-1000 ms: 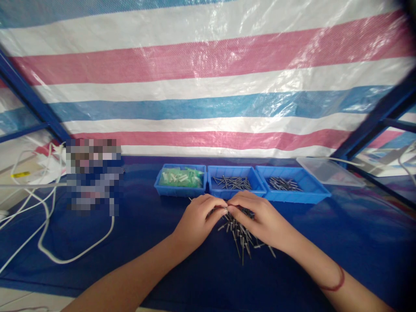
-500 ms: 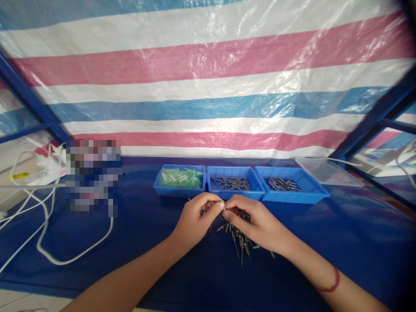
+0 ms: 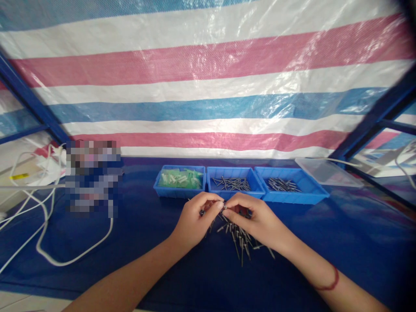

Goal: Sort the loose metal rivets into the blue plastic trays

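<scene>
Over the desk's middle, my left hand and my right hand meet at their fingertips, thumb and forefinger of each pinched together. Between them shows a small shiny bit of metal, apparently a blind rivet, mostly covered by the fingers. Below and around the hands lies a loose pile of blind rivets, thin metal pins with thicker sleeves, partly hidden by my right hand. Just beyond the fingertips stands the middle blue bin with dark rivets in it.
The left blue bin holds green bags with pale pieces. More rivets lie in the right blue bin, beside a clear plastic lid. White cables loop across the left. Striped sheeting hangs behind the blue desk.
Both hands stay pinched together in nearly the same place. My right hand's fingers have shifted slightly, and a little more of the pile shows beneath it.
</scene>
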Available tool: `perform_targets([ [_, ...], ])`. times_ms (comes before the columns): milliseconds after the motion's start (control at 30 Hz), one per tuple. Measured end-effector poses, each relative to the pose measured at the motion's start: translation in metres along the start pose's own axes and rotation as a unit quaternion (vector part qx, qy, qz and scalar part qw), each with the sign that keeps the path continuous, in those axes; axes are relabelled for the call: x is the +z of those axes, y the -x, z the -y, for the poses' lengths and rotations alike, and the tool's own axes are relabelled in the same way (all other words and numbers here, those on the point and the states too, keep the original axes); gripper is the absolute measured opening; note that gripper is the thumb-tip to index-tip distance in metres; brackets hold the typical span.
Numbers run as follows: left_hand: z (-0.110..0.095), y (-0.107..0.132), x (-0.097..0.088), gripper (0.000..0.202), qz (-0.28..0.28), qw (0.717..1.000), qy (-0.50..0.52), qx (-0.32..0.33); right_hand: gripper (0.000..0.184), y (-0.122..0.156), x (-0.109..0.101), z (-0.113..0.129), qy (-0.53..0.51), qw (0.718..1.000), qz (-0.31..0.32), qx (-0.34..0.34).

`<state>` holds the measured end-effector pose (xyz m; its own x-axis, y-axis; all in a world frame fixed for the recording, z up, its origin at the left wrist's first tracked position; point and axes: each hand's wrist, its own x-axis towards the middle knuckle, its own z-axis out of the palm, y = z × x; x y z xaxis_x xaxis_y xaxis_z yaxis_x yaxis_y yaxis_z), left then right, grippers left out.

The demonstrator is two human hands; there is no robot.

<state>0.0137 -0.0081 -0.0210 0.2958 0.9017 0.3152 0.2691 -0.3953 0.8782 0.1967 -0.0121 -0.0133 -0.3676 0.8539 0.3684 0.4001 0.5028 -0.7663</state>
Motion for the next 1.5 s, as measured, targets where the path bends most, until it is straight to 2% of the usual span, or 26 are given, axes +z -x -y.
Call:
perform_targets([
  [167, -0.001, -0.001, -0.001, 0.013, -0.007, 0.997, -0.069, 0.023, 0.024, -0.001, -0.014, -0.002, 0.015, 0.998, -0.054, 0.006],
  [267, -0.004, 0.002, -0.001, 0.018, 0.021, 0.985, -0.154, 0.076, 0.026, -0.003, -0.036, -0.012, 0.095, 0.987, -0.129, 0.012],
  [333, -0.005, 0.004, -0.001, 0.026, 0.058, 0.969, -0.220, 0.098, 0.027, -0.003, -0.055, -0.022, 0.191, 0.963, -0.187, 0.036],
  [433, -0.004, 0.007, -0.002, 0.034, 0.112, 0.943, -0.301, 0.089, 0.030, -0.001, -0.083, -0.042, 0.326, 0.905, -0.254, 0.097],
  [500, -0.002, 0.008, -0.002, 0.030, 0.129, 0.932, -0.328, 0.084, 0.029, 0.003, -0.098, -0.055, 0.393, 0.870, -0.249, 0.160],
  [600, -0.001, 0.006, -0.002, 0.019, 0.127, 0.925, -0.349, 0.084, 0.031, 0.009, -0.110, -0.067, 0.458, 0.838, -0.174, 0.240],
  [667, 0.000, 0.005, -0.003, 0.016, 0.121, 0.923, -0.355, 0.085, 0.034, 0.011, -0.110, -0.069, 0.477, 0.826, -0.153, 0.257],
  [767, -0.001, 0.005, -0.003, 0.016, 0.113, 0.924, -0.355, 0.086, 0.035, 0.011, -0.103, -0.065, 0.500, 0.813, -0.180, 0.238],
  [833, -0.001, 0.006, -0.003, 0.017, 0.111, 0.925, -0.352, 0.087, 0.031, 0.008, -0.098, -0.059, 0.499, 0.819, -0.205, 0.196],
  [900, -0.001, 0.006, -0.003, 0.017, 0.113, 0.926, -0.349, 0.088, 0.027, 0.004, -0.093, -0.054, 0.481, 0.838, -0.217, 0.137],
  [1100, 0.000, 0.003, -0.003, 0.018, 0.122, 0.921, -0.356, 0.102, 0.021, -0.002, -0.069, -0.031, 0.373, 0.914, -0.160, -0.025],
  [1267, -0.002, 0.002, -0.002, 0.020, 0.124, 0.915, -0.370, 0.098, 0.018, -0.004, -0.046, -0.014, 0.287, 0.952, -0.072, -0.079],
  [1400, -0.002, 0.003, -0.004, 0.019, 0.124, 0.918, -0.363, 0.100, 0.017, -0.004, -0.035, -0.008, 0.252, 0.962, 0.000, -0.101],
  [1500, -0.002, 0.003, -0.005, 0.018, 0.132, 0.918, -0.360, 0.105, 0.017, -0.004, -0.031, -0.006, 0.242, 0.964, 0.013, -0.107],
])
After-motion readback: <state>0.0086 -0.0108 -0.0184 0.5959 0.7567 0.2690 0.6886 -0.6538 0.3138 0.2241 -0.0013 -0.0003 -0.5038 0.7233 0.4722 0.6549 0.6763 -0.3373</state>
